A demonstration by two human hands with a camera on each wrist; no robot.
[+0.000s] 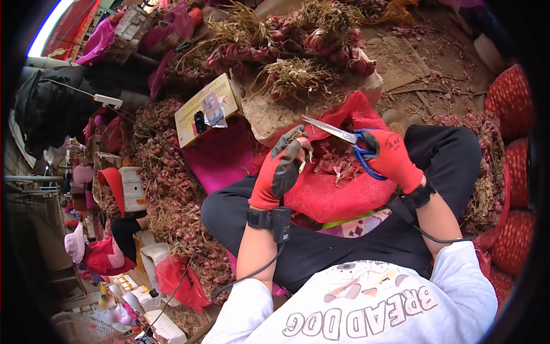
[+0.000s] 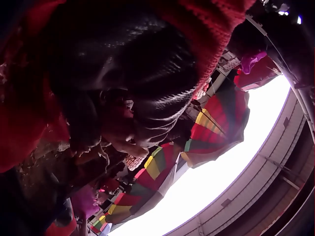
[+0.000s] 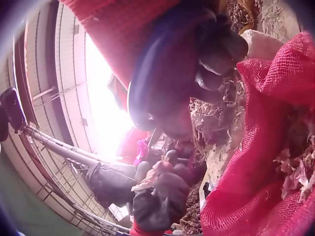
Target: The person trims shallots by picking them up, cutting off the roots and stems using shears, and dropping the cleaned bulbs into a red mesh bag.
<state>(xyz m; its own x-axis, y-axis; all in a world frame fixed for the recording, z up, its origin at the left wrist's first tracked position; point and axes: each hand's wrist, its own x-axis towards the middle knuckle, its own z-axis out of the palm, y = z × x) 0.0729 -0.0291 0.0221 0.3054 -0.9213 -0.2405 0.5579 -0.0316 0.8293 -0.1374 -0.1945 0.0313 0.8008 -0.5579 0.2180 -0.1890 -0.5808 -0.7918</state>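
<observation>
My left hand (image 1: 277, 175), in a red glove with a dark palm, holds a small shallot (image 1: 305, 148) between thumb and fingers. In the right wrist view the same shallot (image 3: 158, 173) pokes out of the dark fingertips. My right hand (image 1: 396, 159), gloved alike, grips blue-handled scissors (image 1: 346, 135). The blades point left, their tip just above the left fingers. Under both hands a red mesh bag (image 1: 338, 199) lies across the lap, with loose reddish skins and trimmings (image 1: 338, 163) in it. The left wrist view is dark, with the glove (image 2: 133, 64) covering much of it.
A stone block (image 1: 260, 117) in front bears dried shallot bunches (image 1: 298, 77). Beside it is a yellow box (image 1: 189, 123) with small items on top. Heaped shallots (image 1: 172, 195) lie at left, filled red sacks (image 1: 507, 97) at right. Another person (image 1: 109, 252) sits far left.
</observation>
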